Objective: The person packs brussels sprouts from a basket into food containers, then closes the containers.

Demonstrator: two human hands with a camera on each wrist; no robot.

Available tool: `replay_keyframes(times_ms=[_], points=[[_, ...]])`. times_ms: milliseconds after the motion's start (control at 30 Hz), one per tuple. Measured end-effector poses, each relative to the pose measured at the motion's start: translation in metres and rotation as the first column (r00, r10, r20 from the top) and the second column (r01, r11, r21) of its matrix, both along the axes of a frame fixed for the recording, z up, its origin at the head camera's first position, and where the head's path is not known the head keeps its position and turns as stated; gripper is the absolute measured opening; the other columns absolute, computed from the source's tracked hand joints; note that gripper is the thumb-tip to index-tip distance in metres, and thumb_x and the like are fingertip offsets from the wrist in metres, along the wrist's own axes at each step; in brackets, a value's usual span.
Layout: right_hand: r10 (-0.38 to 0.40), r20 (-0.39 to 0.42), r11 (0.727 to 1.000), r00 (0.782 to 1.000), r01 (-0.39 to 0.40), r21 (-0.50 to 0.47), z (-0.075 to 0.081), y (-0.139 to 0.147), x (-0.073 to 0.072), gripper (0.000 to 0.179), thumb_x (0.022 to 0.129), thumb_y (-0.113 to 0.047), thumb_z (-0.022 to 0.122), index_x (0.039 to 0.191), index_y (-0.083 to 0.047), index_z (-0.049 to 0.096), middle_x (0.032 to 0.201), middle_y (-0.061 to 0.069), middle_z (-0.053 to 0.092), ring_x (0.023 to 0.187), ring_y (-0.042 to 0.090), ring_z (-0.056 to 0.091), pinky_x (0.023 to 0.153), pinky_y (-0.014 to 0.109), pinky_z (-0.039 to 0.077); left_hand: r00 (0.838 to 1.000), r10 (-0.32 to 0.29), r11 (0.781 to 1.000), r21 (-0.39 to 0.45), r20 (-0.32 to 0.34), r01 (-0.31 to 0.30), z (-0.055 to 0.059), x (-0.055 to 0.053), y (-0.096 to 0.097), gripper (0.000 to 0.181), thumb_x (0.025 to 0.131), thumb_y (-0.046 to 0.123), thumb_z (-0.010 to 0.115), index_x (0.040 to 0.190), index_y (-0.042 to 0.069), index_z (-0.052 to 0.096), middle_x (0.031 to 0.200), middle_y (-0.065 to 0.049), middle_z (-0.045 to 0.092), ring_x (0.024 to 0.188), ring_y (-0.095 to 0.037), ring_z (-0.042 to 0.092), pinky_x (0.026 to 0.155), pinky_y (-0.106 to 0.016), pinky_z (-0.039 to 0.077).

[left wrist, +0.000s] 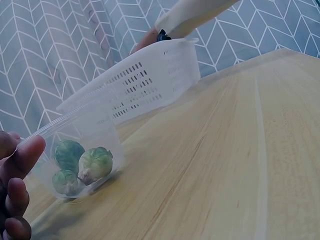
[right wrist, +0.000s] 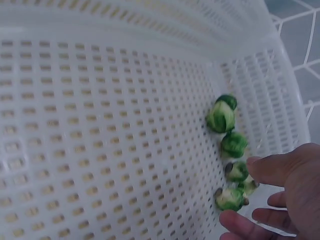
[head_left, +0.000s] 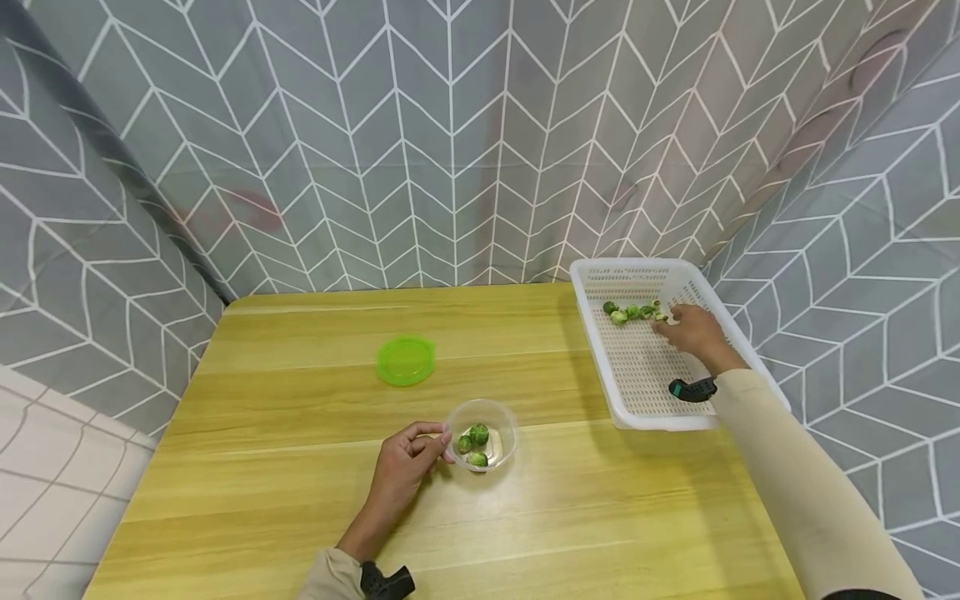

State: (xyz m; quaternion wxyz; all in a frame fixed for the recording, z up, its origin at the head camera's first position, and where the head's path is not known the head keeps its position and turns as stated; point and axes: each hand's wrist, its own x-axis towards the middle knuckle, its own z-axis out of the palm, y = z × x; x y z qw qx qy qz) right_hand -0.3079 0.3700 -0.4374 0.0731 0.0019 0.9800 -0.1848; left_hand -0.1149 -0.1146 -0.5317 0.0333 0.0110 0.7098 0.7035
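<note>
My left hand [head_left: 399,468] pinches the rim of a small clear plastic tub [head_left: 495,403] between thumb and fingers. The tub stands on the table with 3 Brussels sprouts [left wrist: 96,164] inside. Over at the right, my right hand [head_left: 696,333] reaches into a white perforated plastic basket [head_left: 633,375]. Several Brussels sprouts [right wrist: 234,145] lie in a row on the basket's floor along its far wall. In the right wrist view, the thumb and fingers are spread apart right beside the nearest sprouts, with nothing between them.
A bright green round lid [head_left: 406,361] lies flat on the wooden table [head_left: 300,392], behind and left of the tub. The basket's raised walls surround the right hand. Patterned grey curtains [head_left: 450,167] hang behind the table and at its sides.
</note>
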Motion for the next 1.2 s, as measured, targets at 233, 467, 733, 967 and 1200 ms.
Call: replay_keyframes(times_ms=[233,467,733,967,1200], points=[[-0.013,0.11,0.995,0.994,0.024,-0.092,-0.006,0.013,-0.012,0.071,0.1,-0.028,0.061,0.148,0.017,0.032,0.143,0.041,0.04,0.092,0.036,0.072,0.081,0.045,0.058,1.0,-0.009,1.0,0.0,-0.022,0.009,0.0,-0.001,0.0,0.032,0.095,0.03,0.073,0.115,0.006,0.071,0.075,-0.013,0.073,0.056,-0.02,0.052,0.053,-0.025,0.042],[0.0,0.124,0.997,0.992,0.01,-0.081,-0.018,0.017,-0.02,0.065,0.098,-0.024,0.063,0.143,0.017,0.039,0.129,0.037,0.056,0.085,0.03,0.073,0.076,0.041,0.059,1.0,-0.008,1.0,-0.002,-0.02,0.008,0.001,-0.001,0.001,0.033,0.095,0.027,0.073,0.115,0.002,0.07,0.075,-0.016,0.073,0.056,-0.021,0.052,0.053,-0.025,0.043],[-0.026,-0.019,0.999,0.999,0.025,-0.023,-0.025,0.01,-0.021,0.043,0.098,-0.023,0.065,0.124,0.011,0.061,0.087,0.016,0.073,0.078,0.029,0.067,0.077,0.049,0.052,1.0,-0.005,1.0,-0.008,0.005,0.005,0.002,-0.002,0.001,0.033,0.094,0.031,0.074,0.115,0.005,0.071,0.075,-0.012,0.073,0.056,-0.017,0.052,0.053,-0.025,0.043],[-0.048,-0.102,0.999,0.994,0.047,-0.017,-0.031,0.004,-0.019,0.039,0.096,-0.027,0.069,0.114,0.008,0.065,0.084,0.016,0.073,0.077,0.031,0.066,0.074,0.049,0.05,1.0,-0.001,1.0,-0.006,0.015,0.001,0.001,-0.003,0.0,0.032,0.093,0.029,0.074,0.114,0.004,0.071,0.075,-0.015,0.073,0.056,-0.017,0.052,0.054,-0.024,0.043],[-0.057,-0.116,0.997,0.992,0.05,-0.065,-0.034,0.001,-0.021,0.037,0.094,-0.018,0.068,0.117,0.01,0.061,0.099,0.024,0.071,0.08,0.033,0.069,0.075,0.047,0.052,1.0,-0.009,1.0,0.018,0.029,0.009,0.001,-0.002,0.0,0.033,0.094,0.029,0.074,0.114,0.003,0.07,0.076,-0.016,0.073,0.056,-0.014,0.052,0.049,-0.021,0.039]])
